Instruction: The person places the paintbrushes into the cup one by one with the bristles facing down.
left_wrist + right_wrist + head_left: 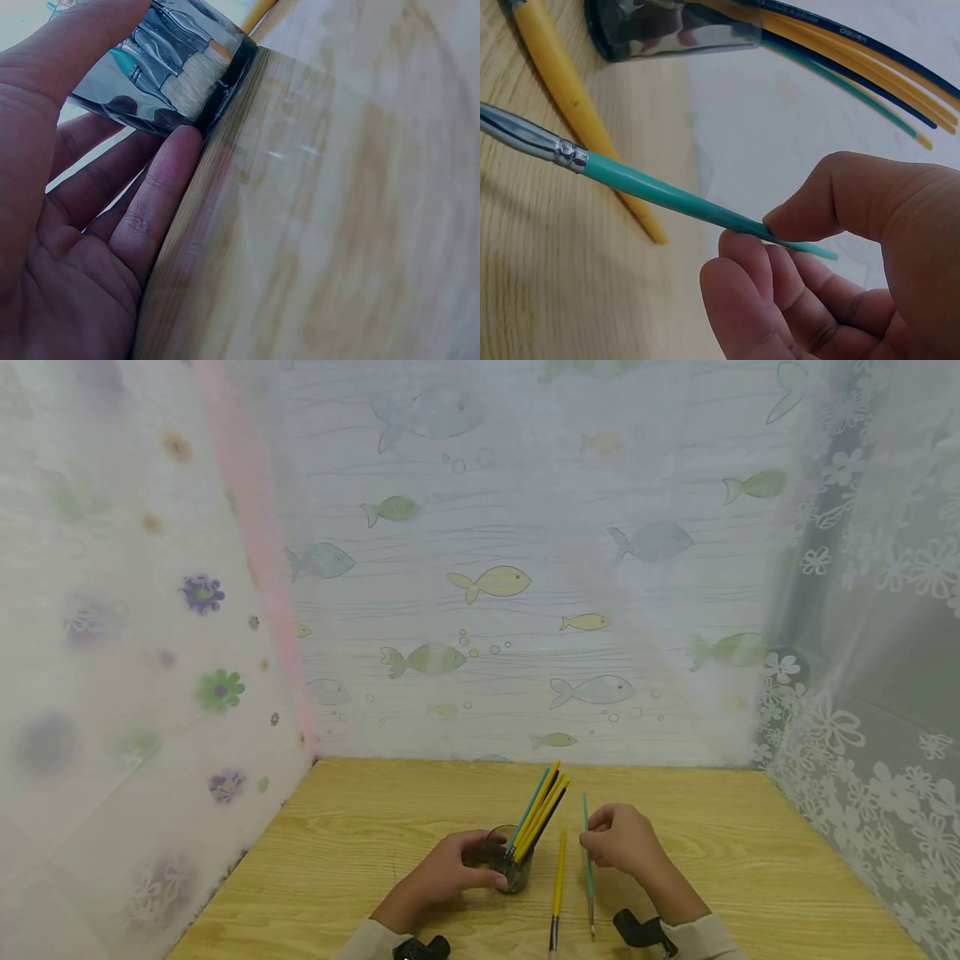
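the right hand (622, 841) pinches the thin tail end of a teal brush (675, 196) between thumb and curled fingers (750, 259), its metal ferrule pointing toward the near edge of the counter (750, 860). the left hand (450, 870) has its fingers curled round the near-left side of a dark clear cup (512, 864), thumb on top, steadying it upright. the cup holds several yellow, teal and dark brushes (538, 810) leaning to the far right. a yellow brush (558, 881) lies flat on the counter between cup and teal brush, apart from both hands. this looks like the step of moving a loose brush; the next move likely calls for lifting the teal one, turning it, and threading it among the leaning handles without tipping the cup.
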`<state>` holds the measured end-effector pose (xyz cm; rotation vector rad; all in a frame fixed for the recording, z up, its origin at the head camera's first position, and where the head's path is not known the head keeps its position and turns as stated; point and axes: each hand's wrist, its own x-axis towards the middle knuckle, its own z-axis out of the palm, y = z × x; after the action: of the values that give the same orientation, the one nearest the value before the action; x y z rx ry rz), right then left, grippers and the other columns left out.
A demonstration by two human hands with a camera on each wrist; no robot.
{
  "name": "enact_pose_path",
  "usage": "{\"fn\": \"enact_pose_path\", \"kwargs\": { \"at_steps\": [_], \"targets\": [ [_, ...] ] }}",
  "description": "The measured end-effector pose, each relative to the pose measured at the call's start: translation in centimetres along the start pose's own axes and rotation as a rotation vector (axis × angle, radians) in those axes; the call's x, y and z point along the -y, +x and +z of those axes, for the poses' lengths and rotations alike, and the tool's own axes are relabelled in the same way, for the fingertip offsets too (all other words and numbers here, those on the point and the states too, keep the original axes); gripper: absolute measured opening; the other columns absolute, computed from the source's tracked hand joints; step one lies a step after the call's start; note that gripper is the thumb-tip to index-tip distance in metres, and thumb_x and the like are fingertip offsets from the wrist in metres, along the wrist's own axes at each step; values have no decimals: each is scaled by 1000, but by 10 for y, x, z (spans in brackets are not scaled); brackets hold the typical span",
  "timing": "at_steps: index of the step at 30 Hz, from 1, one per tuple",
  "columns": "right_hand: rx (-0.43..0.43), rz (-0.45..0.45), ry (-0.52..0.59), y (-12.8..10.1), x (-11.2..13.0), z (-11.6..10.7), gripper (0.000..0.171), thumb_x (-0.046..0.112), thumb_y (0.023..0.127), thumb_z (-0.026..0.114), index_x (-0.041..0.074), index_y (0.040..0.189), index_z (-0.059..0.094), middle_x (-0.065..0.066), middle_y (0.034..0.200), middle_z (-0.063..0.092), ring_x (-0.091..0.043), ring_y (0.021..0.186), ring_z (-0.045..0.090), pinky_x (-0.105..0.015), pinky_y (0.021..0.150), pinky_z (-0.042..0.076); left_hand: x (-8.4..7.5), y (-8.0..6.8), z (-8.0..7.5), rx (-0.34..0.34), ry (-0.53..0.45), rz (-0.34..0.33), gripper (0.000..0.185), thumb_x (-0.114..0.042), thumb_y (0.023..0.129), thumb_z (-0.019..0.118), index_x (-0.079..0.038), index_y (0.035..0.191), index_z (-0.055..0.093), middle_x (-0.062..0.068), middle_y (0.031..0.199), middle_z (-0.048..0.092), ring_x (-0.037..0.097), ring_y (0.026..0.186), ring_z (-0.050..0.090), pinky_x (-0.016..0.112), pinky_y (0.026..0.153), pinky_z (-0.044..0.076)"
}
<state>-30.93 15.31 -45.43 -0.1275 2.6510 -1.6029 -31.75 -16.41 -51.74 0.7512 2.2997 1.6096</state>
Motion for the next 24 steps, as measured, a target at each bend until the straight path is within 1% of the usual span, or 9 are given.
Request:
{"fn": "enact_pose_path", "kwargs": {
  "at_steps": [11,18,24],
  "targets": [
    [-39,-22,-2,-2,6,-1,17,6,86,73,1,98,62,-9,83,68,-26,68,71,-41,63,61,0,0,0,7,-5,10,49,-33,93,80,-26,139,64,-6,130,71,14,118,68,26,97,54],
    [-63,-30,11,-2,11,-2,12,6,88,70,3,95,60,-9,82,67,-30,69,71,-43,65,61,2,0,0,11,-17,4,49,-32,93,80,-27,139,64,-5,132,70,14,120,67,25,98,54],
    [-71,-44,6,-7,17,-4,13,6,88,70,4,95,59,-9,83,65,-30,70,72,-42,65,62,2,1,0,3,-8,-5,48,-32,93,80,-28,138,64,-6,130,71,13,119,67,25,98,54]
  ]
}}
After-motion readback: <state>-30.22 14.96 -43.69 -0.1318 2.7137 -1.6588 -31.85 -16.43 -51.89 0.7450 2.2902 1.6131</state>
